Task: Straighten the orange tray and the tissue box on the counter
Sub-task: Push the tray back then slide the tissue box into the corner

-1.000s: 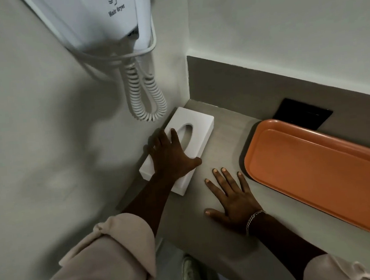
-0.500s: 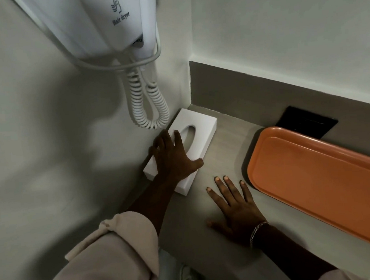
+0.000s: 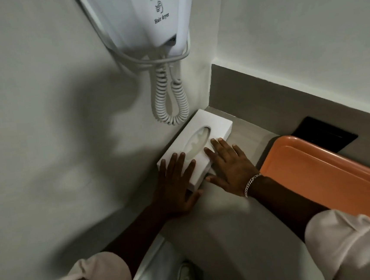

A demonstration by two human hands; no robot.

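A white tissue box (image 3: 213,125) with an oval slot lies in the counter's left corner, its long side along the left wall. My left hand (image 3: 176,185) rests flat on its near end, fingers spread, thumb on the counter. My right hand (image 3: 229,166), with a silver bracelet, presses against the box's right side, fingertips on its top edge. The orange tray (image 3: 332,177) lies on the counter to the right, apart from both hands, its far edge cut off by the frame.
A white wall-hung hair dryer (image 3: 151,14) with a coiled cord (image 3: 171,102) hangs just above the box. A black panel (image 3: 328,133) sits in the backsplash behind the tray. The grey counter (image 3: 228,221) ends near my sleeves, and a shoe (image 3: 186,277) shows below.
My right hand has left the counter and moved up against the box's right side. My left hand slid back to the box's near end. The box now lies closer along the wall.
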